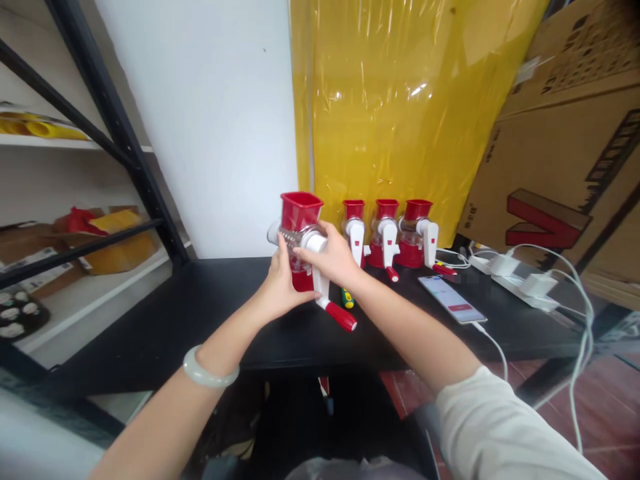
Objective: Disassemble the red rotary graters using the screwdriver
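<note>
A rotary drum grater [301, 212] with a red hopper, a clear body and a red base stands upright over the black table in front of me. My left hand [278, 285] is closed around its lower left side, the thumb reaching across the front of the base. My right hand [334, 256] grips the white hub at the right of the grater's body, thumb in front and fingers behind. From that hub the white crank slants down to its red handle [342, 316]. The metal drum pokes out at the left. My hands hide much of the base.
Three similar graters [387, 233] stand in a row behind, to the right. A green and yellow handle [347, 298] lies near the crank. Farther right are a phone [453, 299] on a cable and a power strip [515, 283] with chargers. A large carton [555, 153] leans at the right.
</note>
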A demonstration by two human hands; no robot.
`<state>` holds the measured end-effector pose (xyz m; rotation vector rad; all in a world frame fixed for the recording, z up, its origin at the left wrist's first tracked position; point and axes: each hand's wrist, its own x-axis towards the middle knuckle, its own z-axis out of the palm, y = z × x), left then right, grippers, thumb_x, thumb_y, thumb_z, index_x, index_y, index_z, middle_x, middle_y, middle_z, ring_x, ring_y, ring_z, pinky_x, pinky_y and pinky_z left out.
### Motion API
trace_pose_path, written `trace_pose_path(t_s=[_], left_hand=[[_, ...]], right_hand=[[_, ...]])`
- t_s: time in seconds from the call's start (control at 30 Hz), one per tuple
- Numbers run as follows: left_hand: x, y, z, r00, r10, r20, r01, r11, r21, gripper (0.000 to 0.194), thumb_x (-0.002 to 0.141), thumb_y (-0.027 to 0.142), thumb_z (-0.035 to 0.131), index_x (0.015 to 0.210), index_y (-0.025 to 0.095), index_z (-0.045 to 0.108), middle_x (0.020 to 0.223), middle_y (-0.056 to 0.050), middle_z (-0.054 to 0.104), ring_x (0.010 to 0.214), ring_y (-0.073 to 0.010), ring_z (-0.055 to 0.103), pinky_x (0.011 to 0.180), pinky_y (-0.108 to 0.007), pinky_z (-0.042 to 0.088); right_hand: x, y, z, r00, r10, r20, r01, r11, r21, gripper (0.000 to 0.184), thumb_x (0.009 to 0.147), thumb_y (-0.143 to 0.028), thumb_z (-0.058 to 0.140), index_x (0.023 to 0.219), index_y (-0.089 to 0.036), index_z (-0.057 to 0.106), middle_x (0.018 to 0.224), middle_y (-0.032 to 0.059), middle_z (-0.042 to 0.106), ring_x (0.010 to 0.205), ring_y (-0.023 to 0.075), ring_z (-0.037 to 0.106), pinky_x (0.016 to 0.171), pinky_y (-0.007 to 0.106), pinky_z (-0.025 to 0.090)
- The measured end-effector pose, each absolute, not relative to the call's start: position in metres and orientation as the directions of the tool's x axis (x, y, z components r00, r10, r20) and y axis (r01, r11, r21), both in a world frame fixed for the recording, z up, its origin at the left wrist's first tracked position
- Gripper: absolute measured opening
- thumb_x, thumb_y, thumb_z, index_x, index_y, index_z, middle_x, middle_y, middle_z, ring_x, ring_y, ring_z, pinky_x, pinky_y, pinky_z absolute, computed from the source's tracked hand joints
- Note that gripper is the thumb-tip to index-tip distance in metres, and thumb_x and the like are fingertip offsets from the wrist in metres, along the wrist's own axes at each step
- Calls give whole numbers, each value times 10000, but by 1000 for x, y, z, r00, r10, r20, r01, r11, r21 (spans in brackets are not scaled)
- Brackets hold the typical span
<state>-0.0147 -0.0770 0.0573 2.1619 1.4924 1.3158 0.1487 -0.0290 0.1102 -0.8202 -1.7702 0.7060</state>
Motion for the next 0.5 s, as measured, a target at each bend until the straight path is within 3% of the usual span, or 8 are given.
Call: trace_pose_path(t_s=[0.1, 0.2, 0.37, 0.5], left_hand=[[-36, -58, 41, 166, 843, 511, 629, -490, 604, 1694, 515, 484, 956, 1508, 241, -393, 1662, -307, -70, 1541, -505, 22, 1194, -714, 142], [-45, -40, 37, 280, 836, 472, 534, -544, 646, 1617, 598, 527, 909, 1507, 241, -398, 1666, -291, -137, 1554, -467, 3, 1207, -688, 126], [-48, -17, 41, 305, 848, 434, 362, -524, 771, 1381, 754, 542, 797, 1574, 205, -262, 1653, -301, 156, 1508, -412, 297, 1212, -622, 231], [-56, -8, 46, 328, 854, 404, 328, -504, 799, 1238, 721, 414, 849, 1620, 213, 22, 1596, -261, 335, 1432, -406, 429, 1190, -571, 327]], right_hand=[[136, -27, 99, -285, 821, 495, 197, 556, -808, 816, 738, -381, 751, 1438, -80, 458, 1438, 221, 542, 1371, 321, 513, 1181, 476, 377], [133, -27, 92, -282, 846, 453, 193, 513, -837, 824, 765, -384, 714, 1484, -113, 418, 1468, 212, 492, 1417, 325, 459, 1200, 489, 344], [131, -29, 78, -343, 875, 342, 171, 416, -893, 989, 759, -378, 721, 1600, -185, 238, 1586, 193, 344, 1497, 345, 350, 1239, 512, 269], [132, -38, 74, -432, 863, 262, 139, 351, -926, 1110, 766, -405, 730, 1634, -208, 67, 1686, 177, 134, 1558, 353, 214, 1253, 524, 222]])
